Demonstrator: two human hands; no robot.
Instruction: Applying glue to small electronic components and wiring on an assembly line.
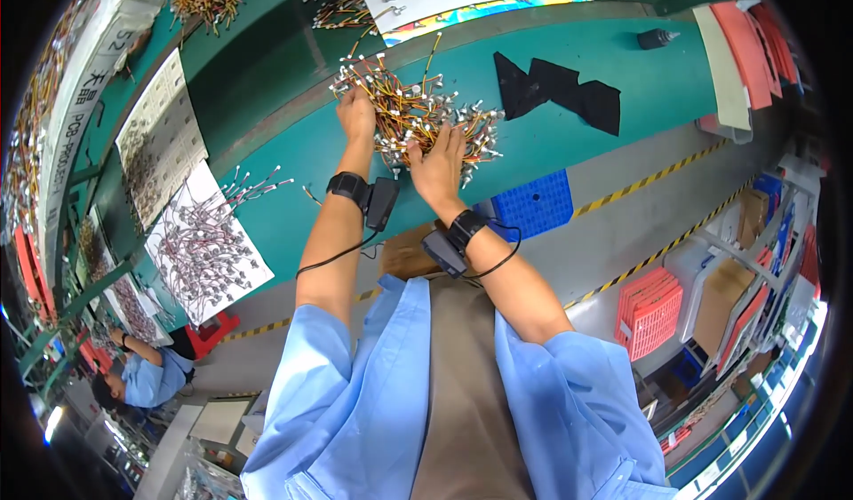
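Observation:
A tangled pile of short wire leads [413, 100] lies on the green bench, yellow, red and black, with white connectors and small silvery parts on their ends. At the pile's left edge, my left hand [357, 116] has its fingers curled in against the wires; the tips are partly hidden. On the near right side rests my right hand [438, 164], its fingers stretched over the silvery ends and its thumb apart. Each wrist wears a black band, with a small dark box and a cable.
Black cloth pieces [560, 90] and a dark bottle [656, 38] lie to the right on the bench. A white sheet [209, 242] with more leads is at left. Below the bench are a blue crate [535, 205] and red baskets [649, 312]. A person [147, 371] sits far left.

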